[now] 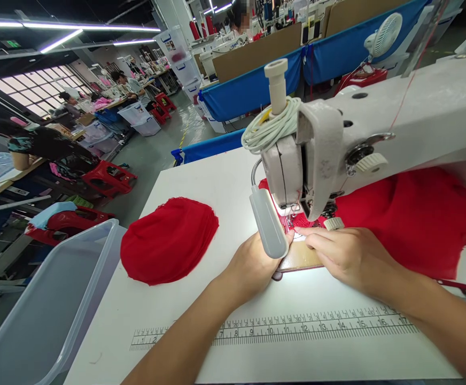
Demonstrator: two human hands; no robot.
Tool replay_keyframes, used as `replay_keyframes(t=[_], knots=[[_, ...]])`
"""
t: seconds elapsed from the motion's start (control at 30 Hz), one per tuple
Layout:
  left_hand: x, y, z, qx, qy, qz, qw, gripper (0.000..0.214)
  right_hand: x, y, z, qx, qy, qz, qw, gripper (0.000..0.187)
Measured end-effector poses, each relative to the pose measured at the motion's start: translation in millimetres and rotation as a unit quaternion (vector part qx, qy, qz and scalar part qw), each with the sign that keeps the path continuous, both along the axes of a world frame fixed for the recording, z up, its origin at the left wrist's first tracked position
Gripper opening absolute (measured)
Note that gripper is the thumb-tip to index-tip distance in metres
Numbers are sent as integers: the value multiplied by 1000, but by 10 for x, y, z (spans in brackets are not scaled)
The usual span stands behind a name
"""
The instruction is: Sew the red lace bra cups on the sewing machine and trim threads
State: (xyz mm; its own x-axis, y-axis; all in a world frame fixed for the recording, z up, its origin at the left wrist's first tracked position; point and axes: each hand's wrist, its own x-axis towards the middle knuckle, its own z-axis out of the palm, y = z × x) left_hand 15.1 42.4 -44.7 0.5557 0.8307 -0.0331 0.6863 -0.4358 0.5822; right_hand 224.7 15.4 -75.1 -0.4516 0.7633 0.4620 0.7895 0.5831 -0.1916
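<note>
My left hand (pixel 253 262) rests on the white table just left of the needle, partly hidden behind the machine's small lamp (pixel 268 224); its fingers press on a red fabric piece (pixel 297 220) under the presser foot. My right hand (pixel 347 254) lies flat beside it, fingers stretched toward the needle and holding the same piece down. The white sewing machine (pixel 361 128) stands over both hands. A stack of round red fabric pieces (pixel 169 240) lies to the left.
A heap of red fabric (pixel 413 219) lies behind the machine at right. A clear plastic bin (pixel 52 305) stands off the table's left edge. A printed ruler (pixel 281 326) runs along the table front. Other people work at benches far left.
</note>
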Motion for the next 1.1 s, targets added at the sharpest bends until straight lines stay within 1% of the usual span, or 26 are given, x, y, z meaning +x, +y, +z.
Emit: replay_keyframes(t=[0.1, 0.13, 0.27, 0.43, 0.5, 0.57, 0.63, 0.73, 0.77, 0.8, 0.87, 0.93, 0.97, 1.03, 1.1], knots=[[5, -5, 15, -91, -23, 23, 995, 42, 0, 8, 3, 4, -12, -6, 1000, 28], [5, -6, 14, -94, -23, 25, 995, 42, -1, 10, 5, 5, -16, -8, 1000, 28], [-1, -9, -10, -48, -20, -11, 999, 39, -10, 11, 15, 10, -19, -11, 1000, 28], [12, 2, 2, -11, -20, 12, 1000, 38, -13, 20, 28, 15, -27, -13, 999, 28], [22, 9, 15, -6, -7, 3, 1000, 39, -11, 31, 28, 20, -33, -18, 999, 28], [28, 13, 20, -17, -3, 1, 1000, 39, -10, 42, 26, 26, -38, -20, 999, 28], [28, 14, 15, -44, -10, 16, 999, 39, -10, 48, 24, 30, -39, -21, 999, 27], [14, 16, -6, -94, -27, 37, 995, 38, -11, 49, 27, 21, -36, -21, 999, 27], [5, 18, -15, -93, -26, 31, 995, 37, -12, 48, 29, 17, -35, -21, 999, 27], [-7, 21, -24, -75, -20, 13, 997, 36, -12, 47, 30, 14, -35, -20, 999, 27], [-34, 29, -47, 12, 6, -51, 999, 35, -11, 44, 29, 15, -32, -23, 999, 27], [-62, 39, -74, 107, 26, -109, 988, 35, -13, 42, 24, 17, -31, -27, 999, 27], [-75, 42, -89, 139, 30, -125, 982, 35, -14, 42, 22, 18, -30, -27, 999, 27], [-97, 45, -120, 168, 27, -128, 977, 35, -20, 43, 20, 19, -29, -29, 999, 27], [-115, 45, -153, 177, 20, -120, 977, 35, -27, 45, 26, 23, -25, -33, 999, 27]])
